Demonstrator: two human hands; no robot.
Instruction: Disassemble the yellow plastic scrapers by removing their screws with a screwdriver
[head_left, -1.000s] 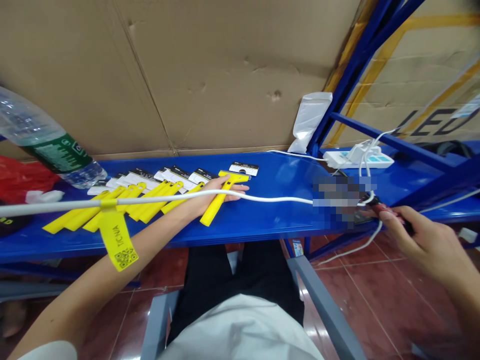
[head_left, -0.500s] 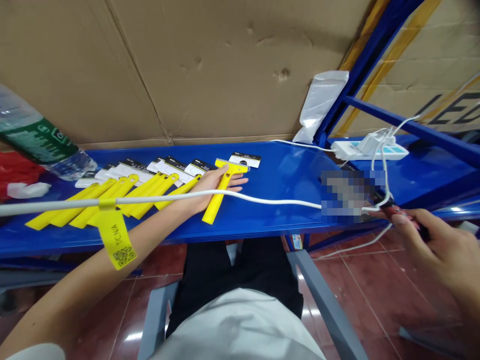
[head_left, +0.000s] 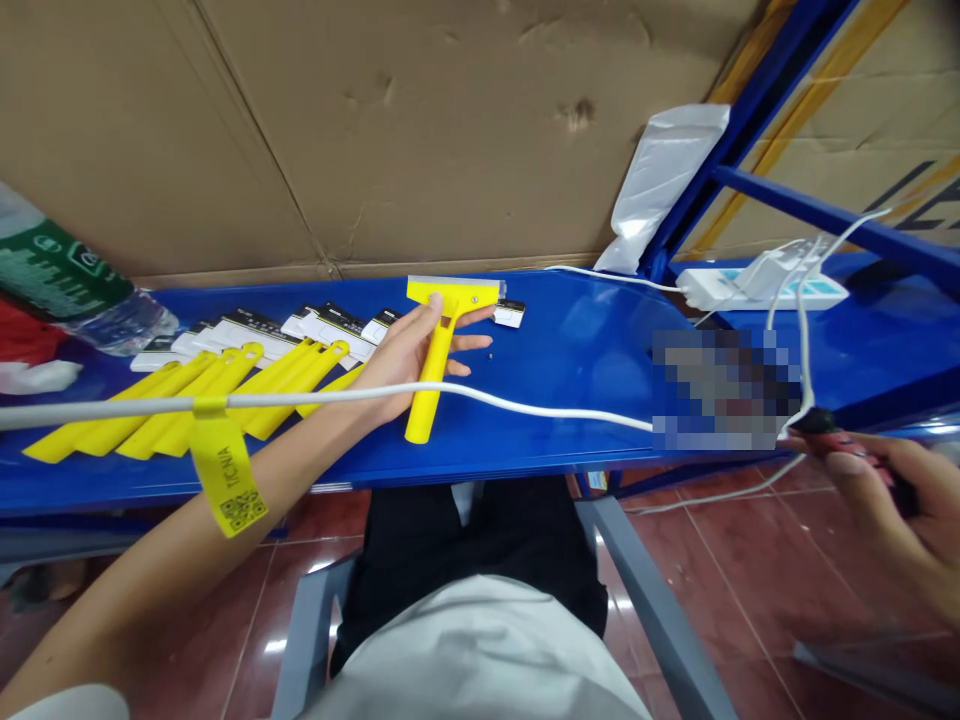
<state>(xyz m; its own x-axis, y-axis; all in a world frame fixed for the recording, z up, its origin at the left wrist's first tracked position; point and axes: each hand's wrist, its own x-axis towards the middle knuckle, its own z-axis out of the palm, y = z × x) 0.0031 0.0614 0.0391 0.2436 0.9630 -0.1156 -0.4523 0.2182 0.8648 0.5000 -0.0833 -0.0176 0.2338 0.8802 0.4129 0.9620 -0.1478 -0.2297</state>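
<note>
My left hand (head_left: 405, 350) is closed round a yellow scraper (head_left: 431, 385), its thumb near the wide head and some fingers stretched out behind. The scraper's head points away from me, with a pale blade strip along its top and screws in it. At the far right my right hand (head_left: 892, 500) grips a tool with a red-and-black handle (head_left: 851, 450); its working end is hidden or blurred. Several yellow scraper handles (head_left: 232, 385) lie in a row left of my left hand, beside black-and-white cards (head_left: 255, 335). Another card (head_left: 510, 314) lies behind the scraper.
A white cable (head_left: 540, 408) runs across in front of my left arm, carrying a yellow tag (head_left: 225, 470). On the blue table (head_left: 570, 360) are a tiny dark piece (head_left: 490, 356), a water bottle (head_left: 82, 285) and a power strip (head_left: 750, 287). Cardboard (head_left: 450, 150) stands behind.
My left hand has raised the scraper and turned its head more squarely towards my view. My right hand has moved right and slightly down with the tool. The view has shifted slightly.
</note>
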